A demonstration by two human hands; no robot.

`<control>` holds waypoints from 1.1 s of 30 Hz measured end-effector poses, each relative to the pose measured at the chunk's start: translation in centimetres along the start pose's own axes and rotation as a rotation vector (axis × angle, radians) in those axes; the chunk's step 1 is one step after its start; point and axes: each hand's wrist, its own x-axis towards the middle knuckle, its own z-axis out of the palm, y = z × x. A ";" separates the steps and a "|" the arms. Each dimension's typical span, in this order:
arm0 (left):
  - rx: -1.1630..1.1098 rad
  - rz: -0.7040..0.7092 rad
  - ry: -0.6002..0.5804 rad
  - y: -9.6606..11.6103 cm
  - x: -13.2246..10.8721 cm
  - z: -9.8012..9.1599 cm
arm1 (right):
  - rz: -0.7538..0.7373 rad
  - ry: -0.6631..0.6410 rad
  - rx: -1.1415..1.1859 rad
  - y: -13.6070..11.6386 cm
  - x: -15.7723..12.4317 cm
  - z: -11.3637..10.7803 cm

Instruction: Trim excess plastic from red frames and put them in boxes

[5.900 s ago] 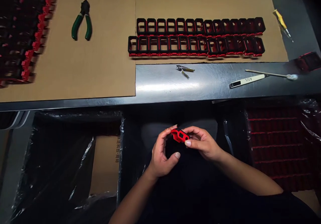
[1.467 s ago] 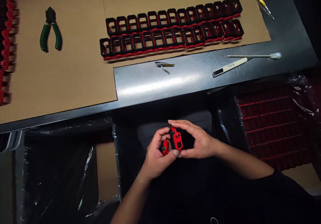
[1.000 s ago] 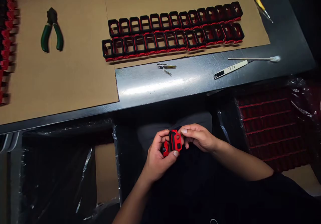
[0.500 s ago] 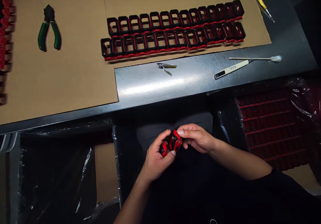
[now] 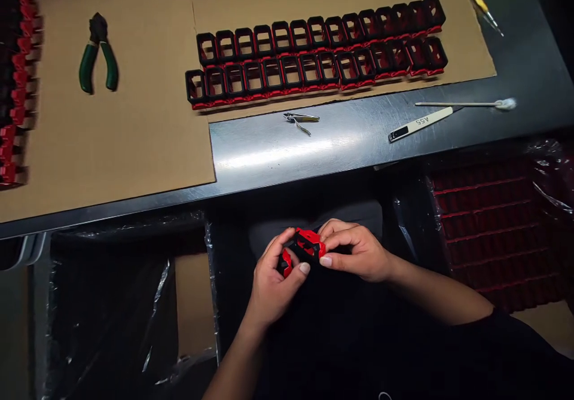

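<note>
Above my lap, my right hand [image 5: 356, 250] pinches a red and black plastic frame [image 5: 310, 242] between thumb and fingers. My left hand [image 5: 278, 280] curls round a second red and black frame [image 5: 286, 263], which its palm partly covers. The left fingertips and thumb also reach to the first frame; whether they press on it I cannot tell. Both parts resemble the frames standing in two rows [image 5: 269, 74] on the cardboard [image 5: 147, 131] across the bench.
Green-handled pliers [image 5: 98, 53] lie on the cardboard. On the metal bench edge rest a nail clipper [image 5: 301, 121], white tweezers [image 5: 421, 124], a cotton swab [image 5: 466, 104] and a yellow-handled tool [image 5: 482, 5]. Plastic-lined boxes stand at both sides; the right one holds stacked frames [image 5: 493, 232].
The right hand has turned the frame from upright to a flatter tilt, its thumb now at the lower corner. The left hand still holds the other one. The view has shifted slightly.
</note>
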 end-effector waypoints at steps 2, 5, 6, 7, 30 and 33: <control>0.019 -0.006 -0.002 0.1 -0.1 0.1 | -0.090 -0.011 -0.072 0.0 0.0 0.0; 0.087 -0.005 0.008 0.0 -0.1 0.2 | -0.174 -0.017 -0.150 0.1 0.1 0.0; 0.117 0.011 0.027 -0.1 -0.1 0.3 | -0.193 -0.017 -0.172 0.2 0.1 0.0; 0.145 0.033 0.049 -0.1 -0.1 0.3 | -0.208 -0.018 -0.191 0.3 0.0 0.0; 0.228 0.365 0.099 -0.8 -0.7 1.7 | -0.272 0.012 -0.338 0.4 -0.3 0.4; 0.286 0.435 0.110 -0.7 -0.5 1.7 | -0.221 -0.003 -0.331 0.5 -0.4 0.5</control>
